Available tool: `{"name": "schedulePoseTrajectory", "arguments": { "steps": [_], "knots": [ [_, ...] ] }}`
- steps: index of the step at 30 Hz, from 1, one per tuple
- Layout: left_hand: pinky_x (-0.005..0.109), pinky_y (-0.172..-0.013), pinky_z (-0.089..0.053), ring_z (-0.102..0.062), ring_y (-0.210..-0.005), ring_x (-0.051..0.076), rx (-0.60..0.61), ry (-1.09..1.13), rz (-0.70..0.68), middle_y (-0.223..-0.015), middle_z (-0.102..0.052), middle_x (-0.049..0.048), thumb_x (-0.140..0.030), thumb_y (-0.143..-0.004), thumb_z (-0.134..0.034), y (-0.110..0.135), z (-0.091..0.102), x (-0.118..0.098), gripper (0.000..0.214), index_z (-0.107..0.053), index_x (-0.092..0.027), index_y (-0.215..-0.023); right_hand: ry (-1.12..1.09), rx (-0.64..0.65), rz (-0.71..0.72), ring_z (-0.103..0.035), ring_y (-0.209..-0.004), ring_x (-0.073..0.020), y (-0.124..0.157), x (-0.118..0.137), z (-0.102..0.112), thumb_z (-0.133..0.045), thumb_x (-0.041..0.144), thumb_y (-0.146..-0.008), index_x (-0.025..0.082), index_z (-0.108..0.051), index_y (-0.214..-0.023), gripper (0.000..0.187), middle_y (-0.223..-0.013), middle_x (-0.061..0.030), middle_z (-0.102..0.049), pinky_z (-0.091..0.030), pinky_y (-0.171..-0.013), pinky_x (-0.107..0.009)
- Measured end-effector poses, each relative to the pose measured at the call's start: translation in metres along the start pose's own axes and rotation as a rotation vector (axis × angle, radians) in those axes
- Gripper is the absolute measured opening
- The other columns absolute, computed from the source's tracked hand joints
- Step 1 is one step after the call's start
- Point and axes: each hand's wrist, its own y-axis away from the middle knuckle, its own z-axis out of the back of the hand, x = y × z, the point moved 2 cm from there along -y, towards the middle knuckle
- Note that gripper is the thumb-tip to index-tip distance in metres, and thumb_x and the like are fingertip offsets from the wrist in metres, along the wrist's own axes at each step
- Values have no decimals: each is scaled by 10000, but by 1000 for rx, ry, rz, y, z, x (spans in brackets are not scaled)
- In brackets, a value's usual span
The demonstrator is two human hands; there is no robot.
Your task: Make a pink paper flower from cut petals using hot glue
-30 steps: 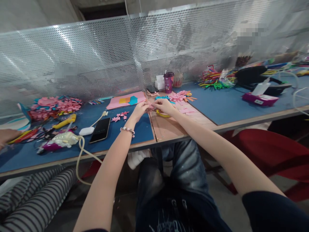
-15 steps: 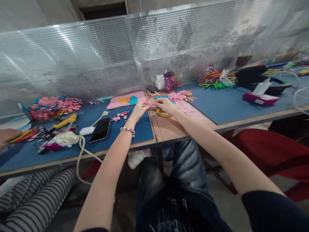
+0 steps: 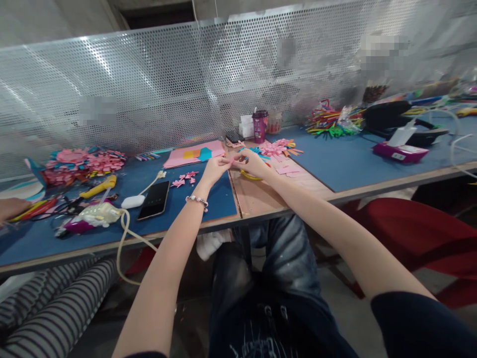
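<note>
My left hand (image 3: 214,168) and my right hand (image 3: 250,162) meet above the table's middle seam, fingers pinched together on a small pink paper piece (image 3: 231,159) held between them. A beaded bracelet (image 3: 197,200) sits on my left wrist. Under my right hand lies a yellow ring-shaped object (image 3: 250,175). Several small pink folded paper bits (image 3: 185,179) lie just left of my left hand. Pink paper sheets with yellow and blue pieces (image 3: 194,154) lie beyond it, and pink and blue paper flowers (image 3: 276,148) beyond my right hand.
A black phone (image 3: 154,200), a white charger (image 3: 132,201) and a glue gun (image 3: 93,216) lie on the blue mat at left. Another person's hand (image 3: 10,208) and striped legs are at the far left. A purple cup (image 3: 260,126) stands by the perforated metal screen. Red chair at right.
Both hands have lifted slightly and keep working the pink piece between their fingertips; the other things on the table have not moved.
</note>
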Motion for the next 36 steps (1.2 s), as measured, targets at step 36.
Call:
{"name": "schedulePoseTrajectory", "arguments": {
  "steps": [36],
  "knots": [
    [287,-709,-493,-643,-742,169,31,-53,-88,-837,-732,60,-268,-743,-678,-6,5,8,188,-710,-143,-880,-3,-19,2,-611,-784,-174,-5,-17,3,-656,374,-824,157,-745,-858,238,-860,-57,-729,-451,-756,-302]
  ]
}}
